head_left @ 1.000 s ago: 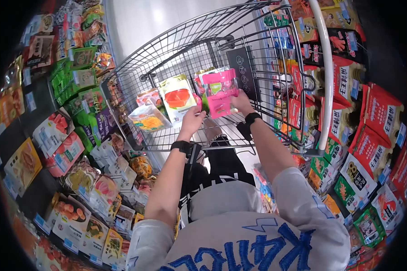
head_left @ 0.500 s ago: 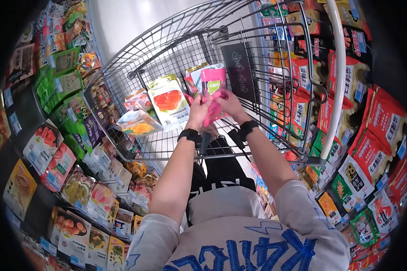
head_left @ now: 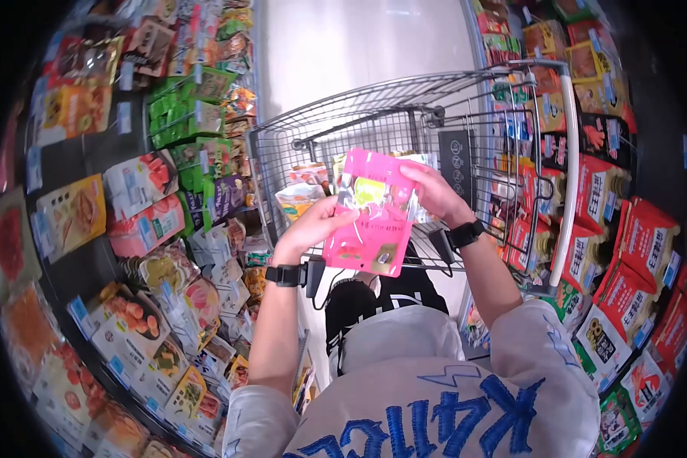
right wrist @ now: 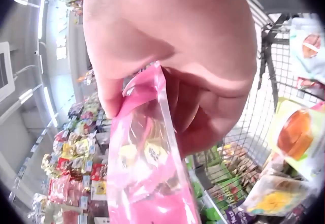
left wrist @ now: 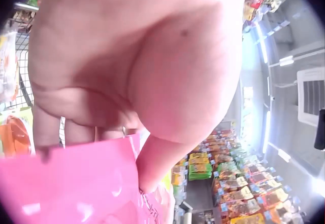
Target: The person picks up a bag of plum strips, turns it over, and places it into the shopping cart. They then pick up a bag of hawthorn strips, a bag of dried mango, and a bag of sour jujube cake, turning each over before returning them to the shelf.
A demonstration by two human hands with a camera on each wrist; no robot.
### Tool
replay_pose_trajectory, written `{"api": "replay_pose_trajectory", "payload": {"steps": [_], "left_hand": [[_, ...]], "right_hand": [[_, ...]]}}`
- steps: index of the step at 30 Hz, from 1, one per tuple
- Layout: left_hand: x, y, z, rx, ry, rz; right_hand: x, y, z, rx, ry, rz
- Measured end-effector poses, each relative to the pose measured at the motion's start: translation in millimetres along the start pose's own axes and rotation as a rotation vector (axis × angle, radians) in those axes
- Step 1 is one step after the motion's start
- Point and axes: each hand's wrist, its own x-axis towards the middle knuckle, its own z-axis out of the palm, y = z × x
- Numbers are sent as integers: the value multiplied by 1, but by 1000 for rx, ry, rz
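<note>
Both hands hold a glossy pink snack pouch (head_left: 370,240) above the near side of the shopping cart (head_left: 343,103). My left hand (head_left: 310,229) pinches its left edge, thumb across the printed front and fingers behind. Over at the upper right corner, my right hand (head_left: 439,197) grips the pouch between thumb and curled fingers. Through a clear side of the pouch (right wrist: 150,155), small wrapped pieces show in the right wrist view. The left wrist view has the thumb pressed on the pink pouch (left wrist: 76,183), with the fingertips hidden behind it.
Inside the cart stand other pouches, among them one with yellow fruit (head_left: 299,200) and one with an orange-red picture (right wrist: 296,133). Shelves of bagged snacks line both sides, with red bags (head_left: 588,191) at right and green bags (head_left: 198,114) at left. A pale floor aisle (head_left: 359,38) runs ahead.
The pink pouch has come up out of the cart, closer to the body, its front now spread flat. The hands have moved apart to its two sides. The view has shifted, too.
</note>
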Motion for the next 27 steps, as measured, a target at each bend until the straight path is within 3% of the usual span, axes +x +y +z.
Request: {"api": "replay_pose_trajectory", "payload": {"steps": [4, 5, 7, 8, 9, 10, 12, 13, 14, 15, 16, 17, 18, 20, 22, 24, 25, 27], "left_hand": [[-97, 4, -9, -26, 69, 61], [-120, -16, -8, -329, 20, 225], [-165, -39, -4, -614, -40, 459], [-189, -47, 3, -763, -40, 548], [-207, -62, 7, -745, 116, 483], [-221, -88, 11, -702, 216, 613], [-251, -118, 29, -636, 468, 547], [-263, -122, 34, -438, 521, 545], [-277, -127, 44, -445, 547, 579], [-295, -114, 62, -426, 619, 600], [-307, -109, 74, -410, 692, 618], [-309, -124, 76, -436, 774, 788], [-320, -128, 80, -444, 807, 816], [-345, -134, 82, -741, 874, 1019], [-376, -142, 87, -727, 902, 1084], [-397, -160, 89, -956, 964, 1214], [-418, -144, 98, -951, 994, 1253], [-442, -149, 107, -984, 1067, 1299]], "right_hand": [[6, -2, 71, -122, -70, 32], [10, 3, 84, 13, -78, 57], [-3, 1, 139, 255, -161, 70], [-6, 8, 157, 232, -195, 80], [-6, 15, 174, 255, -215, 93], [-9, 21, 191, 278, -234, 108], [-22, 41, 227, 265, -317, 131], [-24, 57, 236, 236, -385, 111], [-27, 72, 244, 208, -453, 90], [-39, 86, 268, 197, -362, 67], [-58, 92, 295, 137, -404, 92], [-74, 102, 313, 95, -445, 88], [-87, 114, 329, 56, -487, 83], [-109, 141, 352, -2, -556, 124], [-134, 164, 370, -23, -550, 152], [-152, 189, 379, -302, -692, 33], [-164, 197, 386, -410, -731, -10], [-183, 201, 399, -487, -820, 25]]}}
